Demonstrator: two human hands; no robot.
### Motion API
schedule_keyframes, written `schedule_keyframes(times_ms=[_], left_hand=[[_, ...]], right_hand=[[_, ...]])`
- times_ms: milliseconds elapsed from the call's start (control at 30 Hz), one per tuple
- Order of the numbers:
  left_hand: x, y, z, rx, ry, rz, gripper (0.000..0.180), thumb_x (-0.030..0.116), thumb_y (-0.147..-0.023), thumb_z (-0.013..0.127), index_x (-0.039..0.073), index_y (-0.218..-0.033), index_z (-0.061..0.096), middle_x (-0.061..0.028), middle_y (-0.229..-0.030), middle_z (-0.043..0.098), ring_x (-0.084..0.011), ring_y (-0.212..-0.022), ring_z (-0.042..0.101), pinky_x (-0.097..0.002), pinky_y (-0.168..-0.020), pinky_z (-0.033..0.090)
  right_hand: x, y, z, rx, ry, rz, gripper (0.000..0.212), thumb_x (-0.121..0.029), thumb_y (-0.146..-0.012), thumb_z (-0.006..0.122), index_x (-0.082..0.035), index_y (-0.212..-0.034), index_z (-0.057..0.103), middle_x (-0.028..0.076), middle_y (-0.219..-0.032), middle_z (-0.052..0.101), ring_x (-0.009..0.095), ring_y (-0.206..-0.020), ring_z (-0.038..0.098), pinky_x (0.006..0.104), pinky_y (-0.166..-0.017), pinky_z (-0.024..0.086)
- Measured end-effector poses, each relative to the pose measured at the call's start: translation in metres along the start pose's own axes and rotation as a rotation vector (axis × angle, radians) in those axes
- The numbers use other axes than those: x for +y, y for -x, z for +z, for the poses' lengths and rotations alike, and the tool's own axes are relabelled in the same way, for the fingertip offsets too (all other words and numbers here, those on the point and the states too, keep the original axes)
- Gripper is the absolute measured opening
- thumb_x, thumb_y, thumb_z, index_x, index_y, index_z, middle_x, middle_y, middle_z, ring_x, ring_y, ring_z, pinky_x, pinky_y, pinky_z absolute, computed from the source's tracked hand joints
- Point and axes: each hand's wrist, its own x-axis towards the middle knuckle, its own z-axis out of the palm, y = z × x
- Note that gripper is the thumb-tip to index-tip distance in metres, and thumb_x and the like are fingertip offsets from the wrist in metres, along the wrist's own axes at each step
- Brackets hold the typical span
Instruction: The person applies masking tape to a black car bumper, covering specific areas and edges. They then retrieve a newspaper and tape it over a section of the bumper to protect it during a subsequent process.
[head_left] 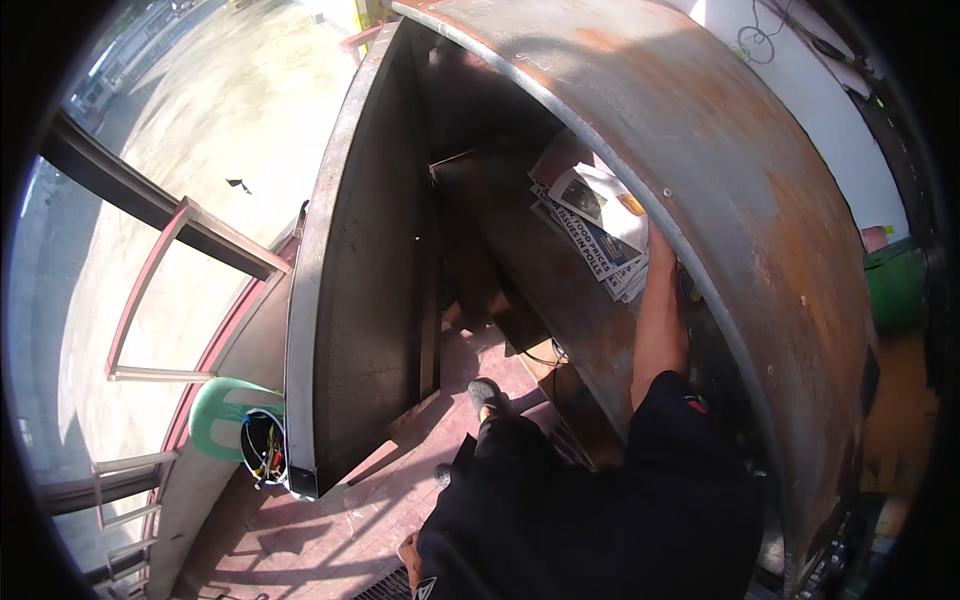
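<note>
My right arm reaches under the rusty metal top [720, 130] to a lower shelf [530, 230]. There my right hand [661, 256] is at the near side of a stack of newspapers [590, 225], its fingers hidden by the edge of the top. The papers lie slightly fanned, with printed text and pictures facing up. Low beside my dark clothing, only a small part of my left hand [409, 552] shows. It hangs near my side above the floor, and how its fingers are held is not clear.
An upright metal panel [365, 260] stands left of the shelf space. Beyond it, a green plastic chair [215, 418] holds a bucket of tools [263, 450]. Metal railing frames [150, 290] line the left side. On the reddish floor [300, 545] are shadows; a cable [545, 355] lies under the shelf.
</note>
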Motion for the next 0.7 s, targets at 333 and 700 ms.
schedule_keyframes(times_ms=[333, 700], left_hand=[[0.167, -0.054, 0.034, -0.375, -0.217, 0.417, 0.062, 0.058, -0.106, 0.065, -0.002, -0.114, 0.077, -0.0073, -0.097, 0.074, -0.0152, -0.086, 0.066, -0.0298, -0.077, 0.052], [0.184, 0.028, 0.062, -0.554, 0.381, 0.100, 0.038, 0.040, -0.109, 0.067, 0.002, -0.108, 0.072, -0.0029, -0.071, 0.063, -0.0120, -0.053, 0.057, -0.0308, -0.049, 0.046]], right_hand=[[-0.067, 0.211, -0.142, -0.361, 0.071, -0.834, 0.015, -0.002, -0.093, 0.080, -0.004, -0.105, 0.071, 0.010, -0.094, 0.072, 0.034, -0.084, 0.067, 0.0465, -0.078, 0.051], [-0.146, 0.504, -0.249, -1.500, 0.024, -0.792, 0.011, -0.016, -0.092, 0.077, -0.008, -0.095, 0.070, 0.007, -0.095, 0.064, 0.030, -0.099, 0.063, 0.0439, -0.084, 0.053]])
